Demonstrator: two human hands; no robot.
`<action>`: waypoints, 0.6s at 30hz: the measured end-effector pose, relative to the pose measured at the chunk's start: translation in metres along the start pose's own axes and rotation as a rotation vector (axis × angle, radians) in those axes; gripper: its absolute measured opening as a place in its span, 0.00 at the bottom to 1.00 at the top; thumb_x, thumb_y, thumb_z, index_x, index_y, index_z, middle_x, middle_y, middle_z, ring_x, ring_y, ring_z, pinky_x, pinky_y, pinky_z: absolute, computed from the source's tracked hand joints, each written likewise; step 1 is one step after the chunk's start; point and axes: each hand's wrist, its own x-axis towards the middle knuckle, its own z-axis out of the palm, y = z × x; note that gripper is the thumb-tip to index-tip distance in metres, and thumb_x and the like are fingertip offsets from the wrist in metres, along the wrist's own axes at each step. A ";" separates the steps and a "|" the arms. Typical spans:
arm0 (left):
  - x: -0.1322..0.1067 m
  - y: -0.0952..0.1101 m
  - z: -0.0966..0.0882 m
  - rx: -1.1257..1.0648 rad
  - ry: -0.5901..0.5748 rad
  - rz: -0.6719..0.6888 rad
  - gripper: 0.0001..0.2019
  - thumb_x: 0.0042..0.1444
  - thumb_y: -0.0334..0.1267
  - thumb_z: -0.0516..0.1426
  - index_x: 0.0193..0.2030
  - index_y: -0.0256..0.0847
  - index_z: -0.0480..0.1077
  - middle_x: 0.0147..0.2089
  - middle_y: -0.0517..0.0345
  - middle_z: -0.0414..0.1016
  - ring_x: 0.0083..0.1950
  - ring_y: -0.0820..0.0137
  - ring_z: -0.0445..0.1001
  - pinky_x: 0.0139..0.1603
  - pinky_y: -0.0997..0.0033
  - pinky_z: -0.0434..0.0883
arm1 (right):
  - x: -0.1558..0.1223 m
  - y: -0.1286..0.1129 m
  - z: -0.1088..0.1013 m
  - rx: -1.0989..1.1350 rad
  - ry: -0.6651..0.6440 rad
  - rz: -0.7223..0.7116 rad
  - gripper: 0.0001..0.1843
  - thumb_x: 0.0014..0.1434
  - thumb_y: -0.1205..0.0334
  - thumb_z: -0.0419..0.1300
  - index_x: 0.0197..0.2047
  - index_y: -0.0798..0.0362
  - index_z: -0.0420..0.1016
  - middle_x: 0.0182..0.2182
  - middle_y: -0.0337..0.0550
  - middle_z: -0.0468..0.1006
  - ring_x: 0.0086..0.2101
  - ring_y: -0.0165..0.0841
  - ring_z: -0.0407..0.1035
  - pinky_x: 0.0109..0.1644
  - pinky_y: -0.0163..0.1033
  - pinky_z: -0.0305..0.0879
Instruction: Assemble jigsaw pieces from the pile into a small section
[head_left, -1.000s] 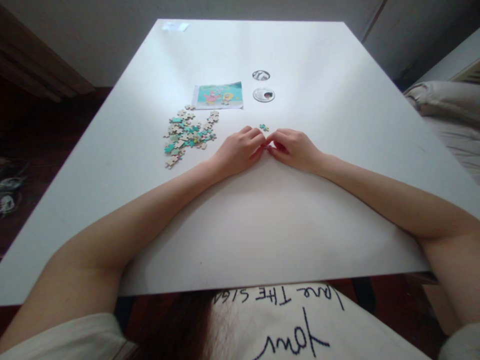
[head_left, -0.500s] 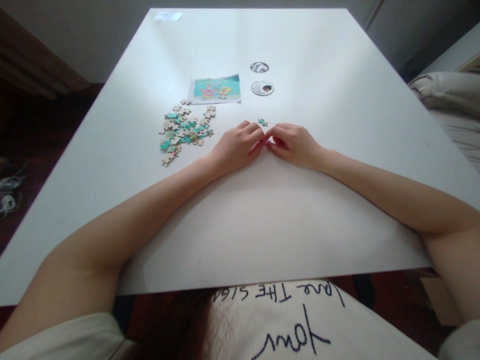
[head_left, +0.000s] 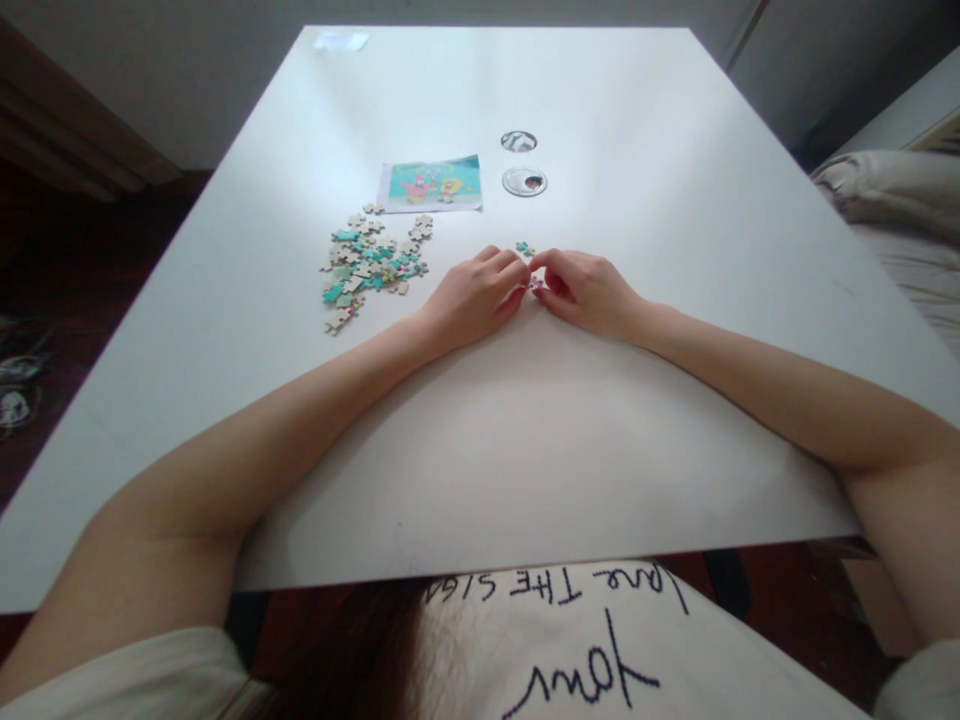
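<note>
**Small pink jigsaw piece (head_left: 536, 283) sitting between two bare hands**

Piece is showing in the narrow gap between fingertips, over the smooth white table (head_left: 510, 450). Left hand (head_left: 481, 288) is curling, fingers bunched close at the piece. Right hand (head_left: 589, 288) is curving in, thumb and index finger slightly parted beside it. Cannot tell whether either is gripping. A small teal jigsaw cluster (head_left: 524, 247) is lying just beyond the fingertips. Left of the left hand, a loose heap of teal and beige jigsaw pieces (head_left: 373, 265) is spreading. Farther beyond the hands, a rectangular teal cartoon picture sheet (head_left: 435, 182) and two round silvery discs (head_left: 517, 182) are lying.
</note>
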 end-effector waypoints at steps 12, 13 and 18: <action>0.001 0.000 -0.001 -0.007 -0.020 -0.001 0.10 0.64 0.34 0.49 0.45 0.37 0.70 0.45 0.49 0.75 0.48 0.62 0.71 0.46 0.64 0.73 | 0.000 0.001 0.000 -0.023 -0.003 -0.035 0.11 0.60 0.62 0.52 0.42 0.55 0.74 0.29 0.41 0.73 0.29 0.31 0.63 0.37 0.36 0.59; 0.001 0.000 0.000 -0.010 -0.015 -0.006 0.10 0.64 0.34 0.49 0.45 0.36 0.70 0.45 0.49 0.75 0.48 0.62 0.72 0.46 0.64 0.73 | 0.000 0.001 0.000 -0.027 -0.006 -0.039 0.11 0.60 0.62 0.52 0.42 0.55 0.74 0.29 0.41 0.73 0.29 0.31 0.63 0.37 0.36 0.59; 0.001 0.000 0.000 -0.013 -0.011 -0.025 0.10 0.64 0.35 0.49 0.45 0.36 0.70 0.45 0.49 0.75 0.49 0.62 0.72 0.47 0.64 0.73 | 0.000 0.003 0.002 -0.039 0.011 -0.059 0.11 0.61 0.62 0.52 0.42 0.55 0.74 0.29 0.41 0.73 0.30 0.31 0.65 0.37 0.36 0.60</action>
